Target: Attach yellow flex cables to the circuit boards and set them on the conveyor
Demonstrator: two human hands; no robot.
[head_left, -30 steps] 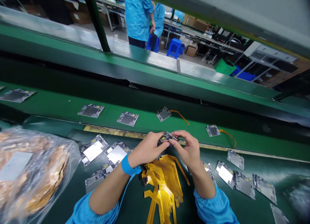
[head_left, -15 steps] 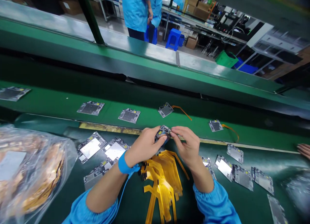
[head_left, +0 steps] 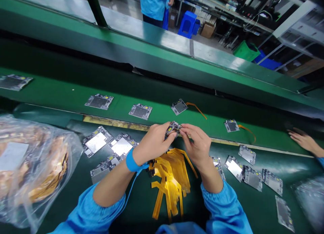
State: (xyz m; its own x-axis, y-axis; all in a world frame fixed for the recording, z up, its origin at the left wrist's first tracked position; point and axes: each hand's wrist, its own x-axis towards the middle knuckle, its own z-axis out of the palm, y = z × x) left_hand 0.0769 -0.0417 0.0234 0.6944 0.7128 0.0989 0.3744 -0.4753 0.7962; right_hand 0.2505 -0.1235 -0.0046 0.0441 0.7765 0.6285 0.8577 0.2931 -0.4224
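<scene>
The left hand [head_left: 159, 138] grips a small grey rectangular circuit board [head_left: 173, 127]; the right hand [head_left: 198, 143] pinches its three o'clock edge. Yellow flat ribbon cables [head_left: 176, 175] lie at six o'clock.

Between my left hand [head_left: 157, 139] and right hand [head_left: 198, 143] is a circuit board [head_left: 174, 128]. Nearer me, on the bench [head_left: 270, 158], lies a heap of flex cables [head_left: 174, 175]; other boards [head_left: 97, 141] lie left and right of it, a plastic bag [head_left: 37, 170] farther left. Behind the bench, five boards [head_left: 140, 111] lie along the conveyor belt [head_left: 58, 102].
</scene>
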